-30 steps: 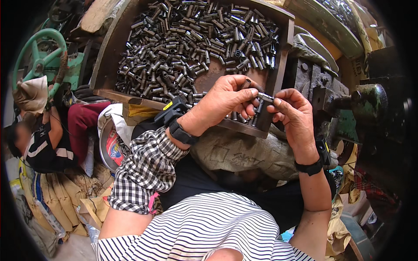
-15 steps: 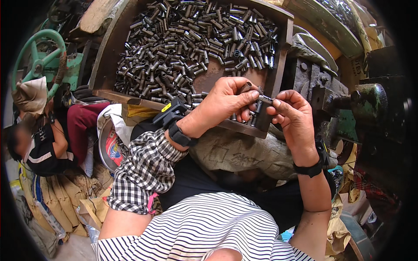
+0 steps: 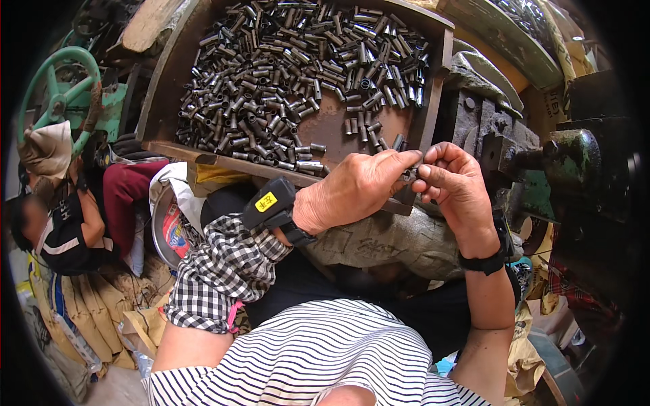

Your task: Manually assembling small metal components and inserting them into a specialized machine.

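Over the front right corner of a wooden tray (image 3: 157,143), my two hands meet at the fingertips. My left hand (image 3: 365,184) is closed, its back turned up, and pinches a short dark metal tube (image 3: 408,174). From the right, my right hand (image 3: 452,177) closes thumb and fingers at the other side of that tube; its fingertips partly cover whatever is between them. A great many similar short metal tubes (image 3: 261,88) lie loose in the tray, with a few more (image 3: 364,125) just beyond my hands.
A dark, greasy machine (image 3: 575,162) stands close on my right. Grey sacking (image 3: 386,240) hangs below the tray's front edge. To the left are a metal bowl (image 3: 162,227), a green handwheel (image 3: 57,101) and another person (image 3: 74,223) sitting low.
My left hand has rolled over and moved right, so its back faces up and its fingertips meet my right hand's. My right hand has barely shifted.
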### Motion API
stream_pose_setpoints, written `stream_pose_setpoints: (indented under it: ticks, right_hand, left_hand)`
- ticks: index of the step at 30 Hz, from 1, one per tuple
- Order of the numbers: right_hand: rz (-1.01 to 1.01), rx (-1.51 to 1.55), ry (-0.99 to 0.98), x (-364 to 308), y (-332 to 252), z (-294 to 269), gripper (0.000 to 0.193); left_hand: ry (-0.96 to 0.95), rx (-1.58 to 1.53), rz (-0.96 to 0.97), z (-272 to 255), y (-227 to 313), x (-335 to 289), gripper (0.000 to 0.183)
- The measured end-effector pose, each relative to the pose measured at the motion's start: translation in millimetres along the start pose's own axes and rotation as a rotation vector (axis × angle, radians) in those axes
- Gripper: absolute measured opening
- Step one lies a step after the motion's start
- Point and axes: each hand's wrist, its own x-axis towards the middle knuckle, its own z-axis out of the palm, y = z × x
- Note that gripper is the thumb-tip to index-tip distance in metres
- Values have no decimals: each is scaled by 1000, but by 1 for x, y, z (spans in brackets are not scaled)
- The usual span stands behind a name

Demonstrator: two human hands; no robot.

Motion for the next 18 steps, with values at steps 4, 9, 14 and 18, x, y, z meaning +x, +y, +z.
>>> stream_pose_setpoints:
  ticks: [4, 9, 14, 18]
  right_hand:
    - [-34, -141, 32, 2, 1, 2, 17]
    - [-42, -248, 47, 3, 0, 11, 21]
    - [-771, -1206, 257, 19, 2, 26, 24]
    - [-961, -2071, 18, 39, 12, 32, 17]
  left_hand:
    - [-193, 180, 12, -12, -4, 2, 45]
    - [-137, 242, 62, -9, -4, 1, 44]
    - [-47, -602, -824, -25, -19, 6, 27]
    - [259, -1226, -790, -41, -41, 4, 30]
